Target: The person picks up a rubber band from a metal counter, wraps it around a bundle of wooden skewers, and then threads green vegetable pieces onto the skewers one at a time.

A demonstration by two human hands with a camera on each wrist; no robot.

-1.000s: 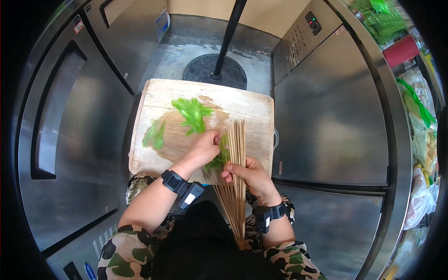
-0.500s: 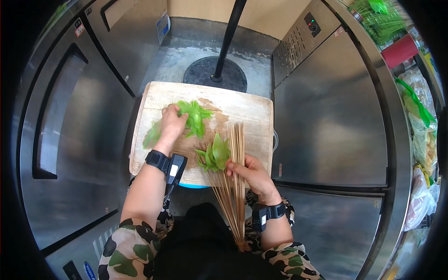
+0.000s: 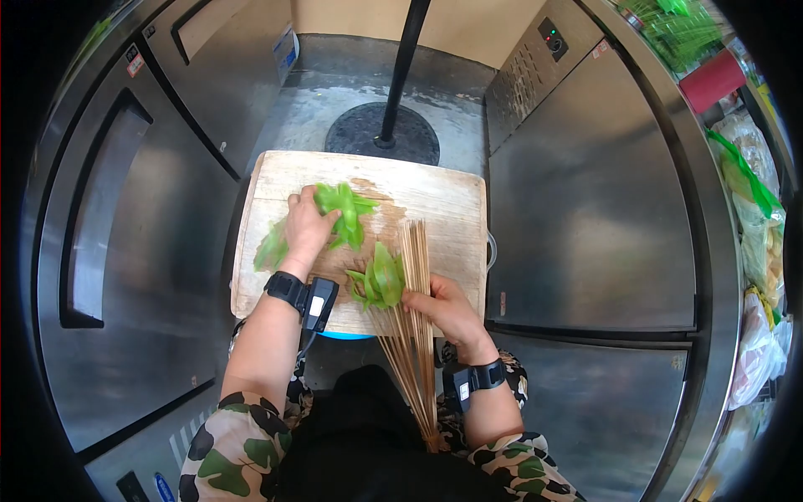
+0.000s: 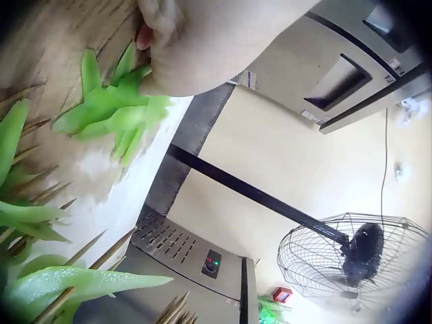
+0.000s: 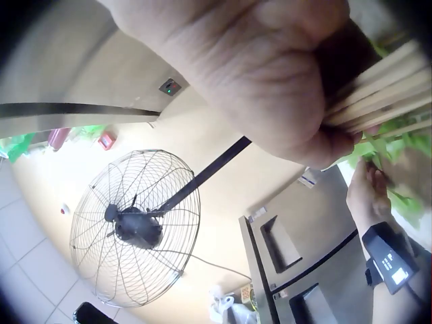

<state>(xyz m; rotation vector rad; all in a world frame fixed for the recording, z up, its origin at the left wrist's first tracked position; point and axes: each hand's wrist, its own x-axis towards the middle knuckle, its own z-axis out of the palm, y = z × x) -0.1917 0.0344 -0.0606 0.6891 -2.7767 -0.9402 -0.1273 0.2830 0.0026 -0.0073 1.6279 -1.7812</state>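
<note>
In the head view my right hand [image 3: 449,311] holds a thick bundle of bamboo skewers [image 3: 416,272], thumb laid across them. Several skewers fan out to the left, with thin green vegetable slices [image 3: 381,280] threaded near their tips. My left hand [image 3: 308,227] is at a loose pile of similar green slices [image 3: 345,213] on the wooden cutting board [image 3: 452,201]. In the left wrist view its thumb touches the pile [image 4: 115,115], and a fingertip [image 4: 143,37] shows apart from the slices. The right wrist view has the skewers [image 5: 385,91] coming out of my right fist.
More pale green slices [image 3: 272,247] lie at the board's left side. Steel cabinets [image 3: 585,201] stand on both sides. Behind the board is a round black base [image 3: 368,134] with the pole of a caged fan [image 5: 138,226]. Bagged goods [image 3: 749,184] line the right shelf.
My left hand has left the slices on the skewers and moved up and left to the loose pile, where it stays. My right hand keeps its hold on the skewer bundle.
</note>
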